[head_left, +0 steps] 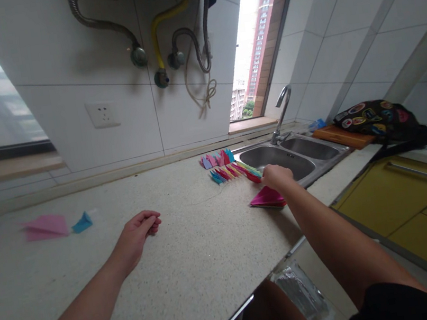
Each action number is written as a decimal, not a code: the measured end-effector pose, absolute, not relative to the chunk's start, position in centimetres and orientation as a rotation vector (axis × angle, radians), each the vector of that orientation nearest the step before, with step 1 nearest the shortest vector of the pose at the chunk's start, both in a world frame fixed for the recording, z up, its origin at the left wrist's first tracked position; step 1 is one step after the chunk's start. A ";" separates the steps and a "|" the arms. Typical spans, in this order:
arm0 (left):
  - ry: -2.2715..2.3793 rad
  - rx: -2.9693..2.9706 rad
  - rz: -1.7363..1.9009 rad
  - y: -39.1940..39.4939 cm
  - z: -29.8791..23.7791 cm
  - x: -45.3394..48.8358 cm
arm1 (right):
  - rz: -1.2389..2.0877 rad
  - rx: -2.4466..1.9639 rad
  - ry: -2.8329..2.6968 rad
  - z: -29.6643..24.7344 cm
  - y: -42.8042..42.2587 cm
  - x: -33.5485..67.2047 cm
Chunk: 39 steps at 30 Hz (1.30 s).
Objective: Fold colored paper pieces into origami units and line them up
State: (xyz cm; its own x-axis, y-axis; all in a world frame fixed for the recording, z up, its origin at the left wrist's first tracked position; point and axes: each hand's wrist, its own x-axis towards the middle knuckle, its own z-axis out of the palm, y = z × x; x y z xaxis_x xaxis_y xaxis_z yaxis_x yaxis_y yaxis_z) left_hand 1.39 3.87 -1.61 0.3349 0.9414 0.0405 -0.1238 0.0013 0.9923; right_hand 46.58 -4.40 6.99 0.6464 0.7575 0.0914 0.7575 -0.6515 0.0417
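Observation:
My right hand [277, 177] reaches to the near edge of the sink, fingers closed at a red folded paper piece [254, 177] at the right end of a row. That row of folded paper pieces [228, 172] runs in blue, red, yellow and pink. Behind it lies a second group of folded paper pieces [215, 159] in lilac, pink and blue. Just below my right hand is a magenta folded paper stack [266, 198]. My left hand [139, 234] rests over the counter with curled fingers, and nothing shows in it.
On the speckled counter [196, 259], a pink paper [47, 226] and a small blue folded paper [82, 222] lie at the left. A double steel sink [312, 173] with a tap [282, 112] stands right. Beyond are a wooden board [340, 135] and a patterned bag [384, 121].

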 end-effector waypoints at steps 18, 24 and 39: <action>0.771 1.312 1.053 3.9 -1.3 1.6 | 0.277 -1.310 -1.885 6.3 1.6 20.9; 0.787 1.317 1.039 4.2 -1.1 1.6 | 0.505 -1.311 -1.734 0.4 5.9 17.1; 1.158 2.168 1.059 4.5 1.8 0.2 | 0.741 -1.246 -1.775 -0.7 8.1 18.3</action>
State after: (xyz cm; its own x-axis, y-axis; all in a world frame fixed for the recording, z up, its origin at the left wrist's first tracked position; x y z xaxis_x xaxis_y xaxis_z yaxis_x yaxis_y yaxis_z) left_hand 0.22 4.46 1.83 0.3487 0.8413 0.4131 0.4860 -0.5391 0.6878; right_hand 18.32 8.13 -0.69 -0.1698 0.9420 0.2897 0.4561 0.3357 -0.8242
